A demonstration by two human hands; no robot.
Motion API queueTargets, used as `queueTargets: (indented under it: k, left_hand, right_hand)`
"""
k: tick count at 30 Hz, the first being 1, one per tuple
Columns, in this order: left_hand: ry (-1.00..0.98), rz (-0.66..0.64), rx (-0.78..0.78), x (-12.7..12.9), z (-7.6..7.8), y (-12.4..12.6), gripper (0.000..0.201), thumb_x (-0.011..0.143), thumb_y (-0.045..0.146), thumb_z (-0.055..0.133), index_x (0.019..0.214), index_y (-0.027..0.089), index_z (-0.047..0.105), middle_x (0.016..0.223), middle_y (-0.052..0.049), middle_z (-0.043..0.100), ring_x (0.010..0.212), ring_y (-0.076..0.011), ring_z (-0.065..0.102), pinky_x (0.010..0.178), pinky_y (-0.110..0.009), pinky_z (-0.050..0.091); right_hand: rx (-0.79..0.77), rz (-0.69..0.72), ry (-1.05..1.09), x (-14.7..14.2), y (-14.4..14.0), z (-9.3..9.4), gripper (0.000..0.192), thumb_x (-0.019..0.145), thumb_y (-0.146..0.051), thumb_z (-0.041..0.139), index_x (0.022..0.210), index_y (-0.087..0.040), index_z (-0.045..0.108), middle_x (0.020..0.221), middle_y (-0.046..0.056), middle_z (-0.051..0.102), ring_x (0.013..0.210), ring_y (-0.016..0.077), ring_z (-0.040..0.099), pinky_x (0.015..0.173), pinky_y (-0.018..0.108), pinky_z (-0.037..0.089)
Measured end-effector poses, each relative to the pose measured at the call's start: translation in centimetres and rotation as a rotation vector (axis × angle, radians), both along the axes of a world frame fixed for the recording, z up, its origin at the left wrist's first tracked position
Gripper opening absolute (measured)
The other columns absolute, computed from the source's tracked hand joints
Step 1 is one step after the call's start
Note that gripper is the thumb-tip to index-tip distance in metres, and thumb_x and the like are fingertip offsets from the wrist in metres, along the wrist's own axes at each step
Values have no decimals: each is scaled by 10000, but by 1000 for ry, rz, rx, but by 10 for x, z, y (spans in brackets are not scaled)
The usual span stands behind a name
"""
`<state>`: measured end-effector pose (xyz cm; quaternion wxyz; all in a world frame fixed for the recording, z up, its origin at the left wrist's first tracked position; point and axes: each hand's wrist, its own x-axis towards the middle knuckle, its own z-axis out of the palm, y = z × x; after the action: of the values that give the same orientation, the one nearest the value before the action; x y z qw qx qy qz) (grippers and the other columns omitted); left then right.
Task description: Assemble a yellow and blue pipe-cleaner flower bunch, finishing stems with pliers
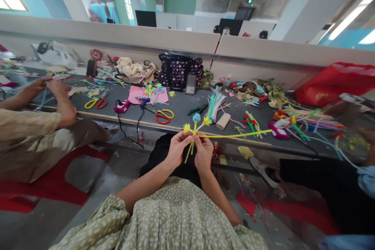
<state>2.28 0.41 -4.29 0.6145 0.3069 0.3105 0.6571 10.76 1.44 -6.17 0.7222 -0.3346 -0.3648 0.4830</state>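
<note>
My left hand [177,147] and my right hand [203,152] meet in front of the table edge, both gripping a small bunch of pipe-cleaner flowers [195,123] by the stems. The bunch has yellow and blue fuzzy heads pointing up. A long yellow-green pipe cleaner [234,135] runs from my hands out to the right, level over the table edge. Short yellow stem ends hang below my fingers.
The grey table [181,107] carries scissors with red and yellow handles [164,116], a bundle of pastel pipe cleaners [215,105], a pink sheet [137,94], a dotted bag [180,71] and a red bag [334,82]. A person's arms [55,97] work at the left; another person sits at the right.
</note>
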Motion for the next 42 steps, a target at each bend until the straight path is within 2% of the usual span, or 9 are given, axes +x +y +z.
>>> queueTargets:
  k: [4,11,18,26,34,42]
  left_hand:
    - [126,67,60,-3,-1,-3,214,657,229,810,808,144,685,807,-12,687,747,-104,626,770,-219,487]
    - [235,112,99,0,0,-5,246,671,230,792,878,165,678,819,-9,685,754,-116,629,761,-230,493]
    - [335,130,63,-4,1,-4,202,698,293,766,839,154,725,763,-30,708,669,-130,624,687,-248,506]
    - [208,0,-28,-8,-1,1,208,675,296,793,803,140,743,753,-32,713,653,-105,606,674,-214,482]
    - [178,-67,-35,-14,6,0,187,662,286,798,748,137,723,720,-26,698,642,-108,595,662,-220,458]
    - [271,-96,29,-19,8,-2,173,678,292,783,727,140,718,703,-12,675,660,-112,582,684,-227,448]
  right_hand:
    - [-13,-11,4,1,0,2,119,753,-247,726,842,-176,692,807,17,702,743,153,622,732,288,488]
    - [11,-61,-1,-3,-1,3,105,742,-257,738,804,-176,712,771,19,696,717,154,609,696,280,486]
    - [3,-34,-35,-2,-2,-1,115,755,-274,731,824,-182,733,750,14,685,628,128,561,598,248,458]
    - [62,-67,-128,1,-4,2,124,770,-298,717,825,-190,743,832,35,697,757,178,625,691,293,496]
    - [14,-19,-173,3,-5,2,167,775,-346,713,841,-193,719,739,4,684,639,143,563,606,259,454]
    - [88,24,-204,10,-6,6,98,808,-294,690,794,-198,704,748,-16,626,655,127,527,610,244,415]
